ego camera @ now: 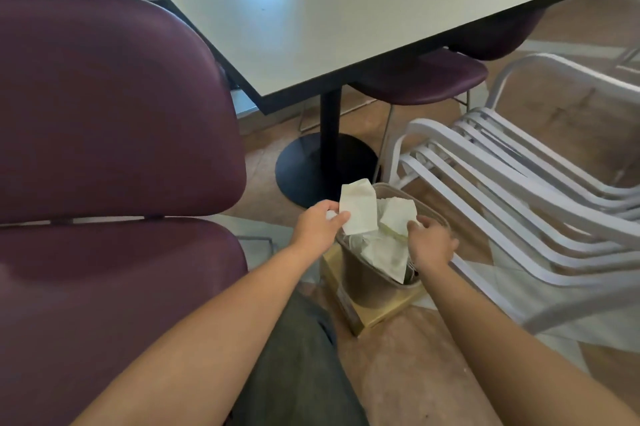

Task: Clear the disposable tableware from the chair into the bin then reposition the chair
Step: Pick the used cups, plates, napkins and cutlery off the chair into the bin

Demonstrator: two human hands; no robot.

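A small brown bin (367, 290) stands on a tan box (381, 316) on the floor below me. Several crumpled white papers (384, 252) fill it. My left hand (320, 224) pinches a white paper piece (358, 209) and holds it upright over the bin's left rim. My right hand (433, 242) rests at the bin's right rim, fingers closed on the edge of another white paper (398, 214) inside. The white slatted chair (519, 204) stands to the right of the bin, its seat bare.
A large maroon padded chair (110, 148) fills the left side. A square pale table (346, 17) on a black pedestal base (325, 166) stands ahead, with maroon chairs (422, 82) tucked beyond it. Tiled floor shows near my legs.
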